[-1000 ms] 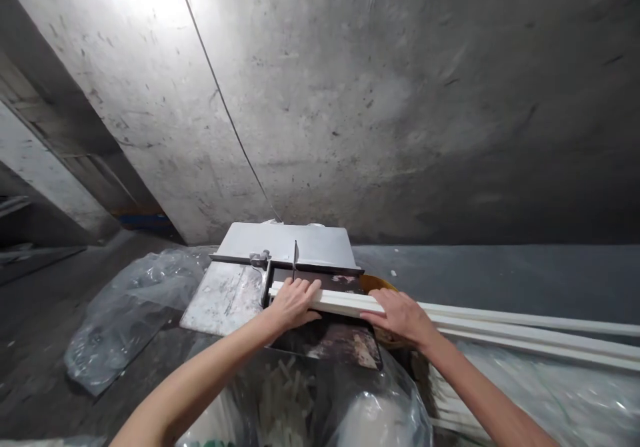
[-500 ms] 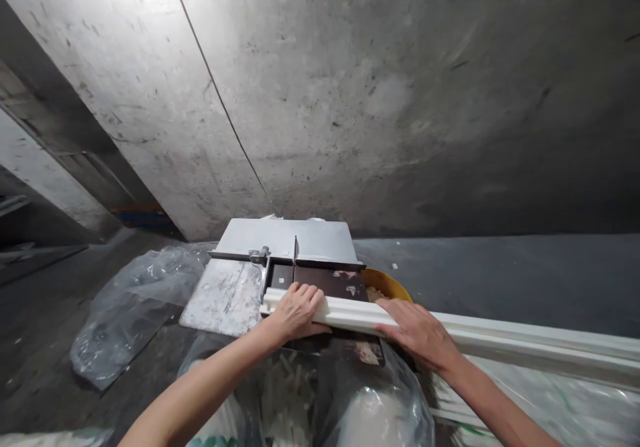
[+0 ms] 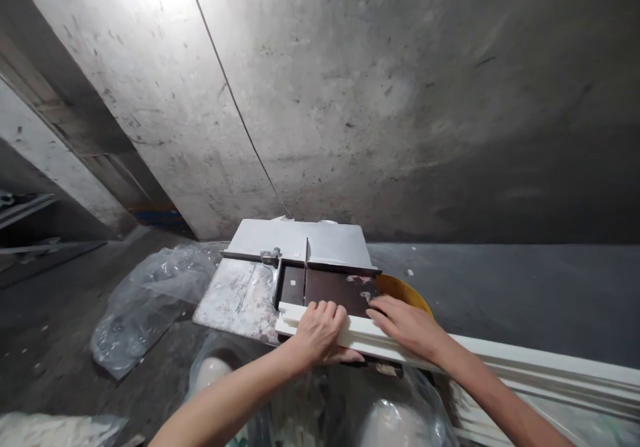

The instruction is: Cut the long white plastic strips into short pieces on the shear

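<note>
My left hand (image 3: 321,330) is wrapped over the left end of long white strips (image 3: 360,330), its thumb towards me. Further right, my right hand (image 3: 407,323) lies across the same strips, its fingers curved over their far side. Beneath them is a table saw's dark plate (image 3: 335,290), with a thin upright blade (image 3: 307,270) standing beyond the strips. Their left ends sit near a metal stop (image 3: 275,287) on the pale saw table (image 3: 230,293). A small white offcut (image 3: 293,283) lies left of the blade.
A yellow tub (image 3: 405,293) stands behind the saw's right side. Clear plastic sheeting (image 3: 150,300) lies on the floor at left, and plastic bags (image 3: 395,420) sit below the saw. A concrete wall (image 3: 350,100) rises behind, with a cable (image 3: 235,100) running down it.
The view has shifted, moving the scene slightly right. The strips have come a little towards me, away from the blade. My right fingers now reach further over the far edge.
</note>
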A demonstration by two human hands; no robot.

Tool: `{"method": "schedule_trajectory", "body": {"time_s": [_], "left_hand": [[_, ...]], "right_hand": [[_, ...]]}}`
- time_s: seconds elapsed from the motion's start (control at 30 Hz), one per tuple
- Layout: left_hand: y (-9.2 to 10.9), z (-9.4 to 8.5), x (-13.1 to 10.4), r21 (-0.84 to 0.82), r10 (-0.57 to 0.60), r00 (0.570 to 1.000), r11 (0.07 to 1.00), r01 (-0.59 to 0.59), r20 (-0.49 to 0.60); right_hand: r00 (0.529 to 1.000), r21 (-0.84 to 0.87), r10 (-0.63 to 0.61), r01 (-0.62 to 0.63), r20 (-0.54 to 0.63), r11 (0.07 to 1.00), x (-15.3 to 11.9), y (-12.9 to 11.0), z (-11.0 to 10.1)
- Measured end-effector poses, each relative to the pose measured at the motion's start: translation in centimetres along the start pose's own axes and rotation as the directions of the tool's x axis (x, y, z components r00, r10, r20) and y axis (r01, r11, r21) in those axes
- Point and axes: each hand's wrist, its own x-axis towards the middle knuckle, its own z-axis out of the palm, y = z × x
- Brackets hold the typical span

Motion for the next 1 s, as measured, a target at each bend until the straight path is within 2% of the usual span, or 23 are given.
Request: {"method": "schedule_trajectory", "body": {"time_s": [0.1, 0.17, 0.23, 0.27, 0.33, 0.43, 0.5, 0.57, 0.63, 0.7, 0.77, 0.9, 1.0], "left_hand": [[0.1, 0.7, 0.3, 0.005, 0.017, 1.000, 1.000, -0.017, 0.019], [0.0, 1.1, 0.5, 0.030, 0.008, 1.000, 1.000, -0.008, 0.005], [0.0, 1.3, 0.5, 0.044, -0.005, 1.000, 0.999, 0.007, -0.025], [0.0, 1.4, 0.5, 0.038, -0.012, 0.999, 0.999, 0.013, -0.034], [-0.1, 1.2, 0.5, 0.007, -0.016, 1.000, 1.000, 0.016, -0.026], [-0.1, 0.9, 0.4, -0.026, -0.010, 1.000, 1.000, 0.010, -0.012], [-0.1, 0.6, 0.4, -0.019, -0.004, 1.000, 1.000, 0.003, -0.026], [-0.1, 0.3, 0.3, -0.012, 0.010, 0.999, 1.000, -0.010, -0.040], [0.1, 0.1, 0.2, -0.011, 0.014, 0.999, 1.000, -0.014, -0.052], [0.2, 0.0, 0.1, -0.017, 0.004, 0.998, 1.000, -0.005, -0.061], [0.3, 0.1, 0.1, -0.024, -0.019, 0.998, 1.000, 0.017, -0.065], [0.1, 1.0, 0.3, -0.030, -0.030, 0.999, 0.999, 0.029, -0.024], [0.0, 1.6, 0.5, -0.026, -0.011, 1.000, 1.000, 0.010, -0.013]], "right_hand": [[0.962, 0.107, -0.271, 0.273, -0.033, 0.956, 5.5, -5.3, 1.5], [0.911, 0.119, -0.412, 0.406, 0.023, 0.906, 9.2, -8.6, 2.5], [0.877, 0.064, -0.460, 0.455, 0.142, 0.888, 11.4, -10.4, 3.0], [0.875, 0.013, -0.449, 0.455, 0.182, 0.891, 11.7, -10.5, 3.0], [0.905, -0.131, -0.382, 0.408, 0.190, 0.903, 10.9, -8.9, 2.6], [0.971, -0.378, -0.225, 0.239, 0.083, 0.894, 6.5, -3.1, 0.7], [0.998, -0.442, -0.057, 0.055, 0.009, 0.895, 3.2, 0.7, -0.8], [0.995, -0.308, 0.081, -0.094, -0.055, 0.947, 1.0, 2.9, -2.0], [0.996, -0.094, 0.069, -0.075, -0.064, 0.993, 0.7, 2.8, -2.4], [0.996, 0.065, -0.065, 0.069, -0.065, 0.995, 2.5, 0.5, -1.7], [0.980, 0.100, -0.189, 0.195, -0.061, 0.976, 5.6, -3.0, -0.4], [0.957, -0.040, -0.289, 0.290, 0.029, 0.956, 12.2, -9.8, 3.1], [0.960, -0.110, -0.266, 0.275, 0.088, 0.955, 14.4, -11.9, 4.1]]}}
